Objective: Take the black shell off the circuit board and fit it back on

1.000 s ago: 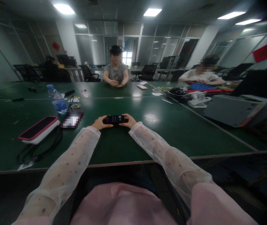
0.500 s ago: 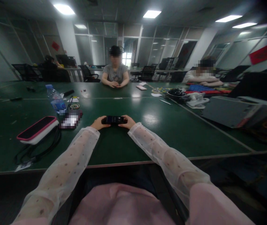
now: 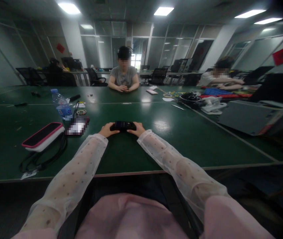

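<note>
Fingers [image 3: 113, 132], half-curled, clasp black device [image 3: 124, 125] at both ends.

Green tabletop [image 3: 181, 142], glossy, crossed by pale seams. Left: blue-capped clear bottle [image 3: 61, 104] near tape roll [image 3: 81, 112]; pixelated flat device [image 3: 78, 126] just beside pink-rimmed case [image 3: 43, 135]; black cord [image 3: 49, 161] and white tag [image 3: 29, 174] near front edge. Right: slender pale stick [image 3: 178, 107], dark bundle [image 3: 189, 97], large gray casing [image 3: 243, 118].

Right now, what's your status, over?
Left hand and right hand gripping opposite ends of a black handheld device. Plastic bottle and pink-rimmed case off to the left, touching neither hand.
</note>
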Tool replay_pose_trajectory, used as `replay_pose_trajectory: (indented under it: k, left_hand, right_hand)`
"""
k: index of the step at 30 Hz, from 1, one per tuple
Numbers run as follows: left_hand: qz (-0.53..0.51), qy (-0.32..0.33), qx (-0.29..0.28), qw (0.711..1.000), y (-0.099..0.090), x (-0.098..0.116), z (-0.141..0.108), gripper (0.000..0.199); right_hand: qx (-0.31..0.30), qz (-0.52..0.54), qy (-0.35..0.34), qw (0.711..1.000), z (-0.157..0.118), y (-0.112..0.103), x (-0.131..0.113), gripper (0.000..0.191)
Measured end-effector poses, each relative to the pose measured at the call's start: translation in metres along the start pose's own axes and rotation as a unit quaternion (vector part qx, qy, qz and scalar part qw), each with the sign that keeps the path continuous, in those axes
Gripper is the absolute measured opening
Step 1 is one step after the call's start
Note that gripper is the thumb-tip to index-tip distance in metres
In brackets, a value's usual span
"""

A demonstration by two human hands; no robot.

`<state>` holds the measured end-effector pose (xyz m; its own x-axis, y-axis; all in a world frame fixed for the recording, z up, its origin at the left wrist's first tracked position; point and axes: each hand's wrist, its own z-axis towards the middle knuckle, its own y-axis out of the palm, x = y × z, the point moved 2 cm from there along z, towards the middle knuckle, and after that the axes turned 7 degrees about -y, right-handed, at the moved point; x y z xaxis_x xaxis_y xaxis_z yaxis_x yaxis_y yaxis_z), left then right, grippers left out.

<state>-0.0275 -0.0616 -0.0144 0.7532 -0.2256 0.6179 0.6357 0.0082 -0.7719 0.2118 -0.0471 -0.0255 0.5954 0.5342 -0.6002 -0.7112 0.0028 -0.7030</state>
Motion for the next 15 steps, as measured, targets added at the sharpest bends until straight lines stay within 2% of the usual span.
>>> replay_pose_trajectory:
  k: [7,15]
  left_hand:
    - [0.002,0.003,0.005,1.000,0.0024,-0.0044,0.0027,0.070]
    - [0.011,0.014,0.004,1.000,0.0034,-0.0067,0.0046,0.069]
  right_hand:
    - [0.037,0.064,-0.009,0.997,-0.0032,0.0011,0.0038,0.070]
    - [0.039,0.108,-0.014,0.993,-0.0010,0.0017,0.0073,0.057]
